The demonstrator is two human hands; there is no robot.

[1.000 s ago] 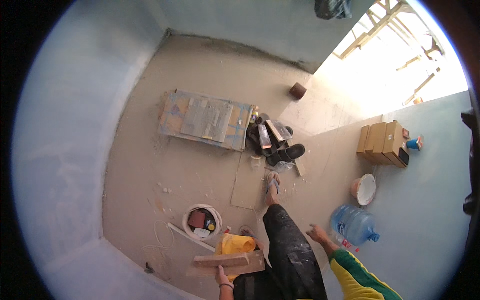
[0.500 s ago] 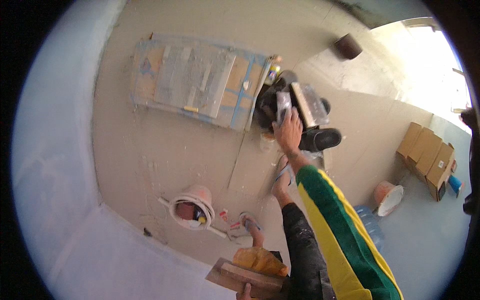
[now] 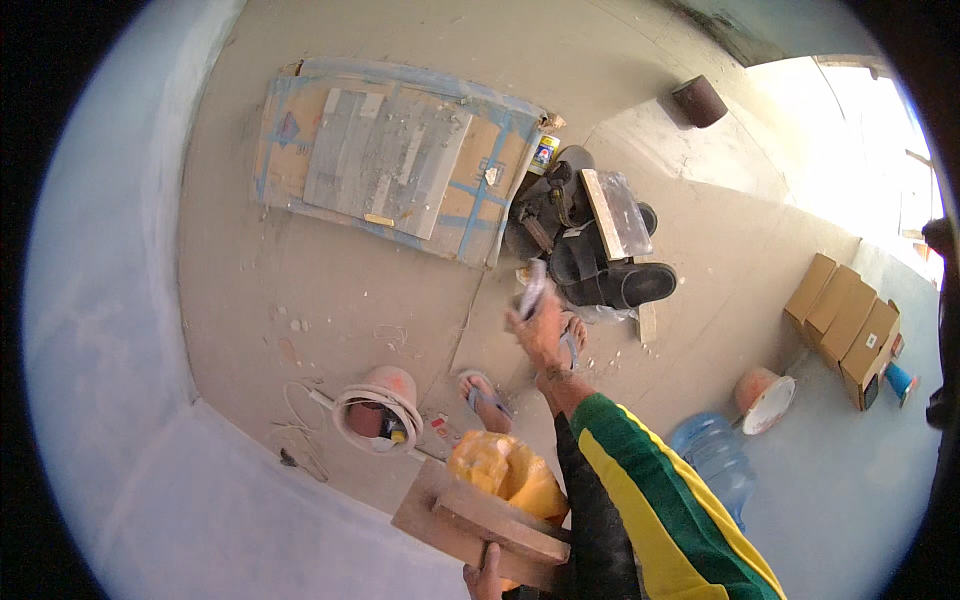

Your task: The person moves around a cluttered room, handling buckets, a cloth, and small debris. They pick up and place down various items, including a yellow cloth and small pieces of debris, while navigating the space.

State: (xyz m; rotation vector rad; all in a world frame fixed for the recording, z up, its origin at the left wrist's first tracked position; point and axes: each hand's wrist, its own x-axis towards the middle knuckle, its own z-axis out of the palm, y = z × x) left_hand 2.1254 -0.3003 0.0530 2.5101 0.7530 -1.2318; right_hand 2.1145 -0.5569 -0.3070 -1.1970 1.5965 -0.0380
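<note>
Moved since half a second ago: a small narrow block, then lying among the black sandals, is now off them and drawn back toward the person's feet. From the head camera, the right hand is closed around the block's near end — too blurred to tell the exact finger placement. The block is above the floor, with the right flip-flop just beside that hand. Gripped at one end only, it could slip if the pinch is loose or the swing quick, and might drop onto the toes. On the sandals rests a pale wooden bar; if the sleeve or hand brushed it, it could slide off. Low in the same view, the left hand holds a wooden-handled float by the handle, thumb showing, other fingers hidden. A yellow plastic bag bulges beyond the float — should the board tip from an uneven hold, its edge could snag the plastic.
</note>
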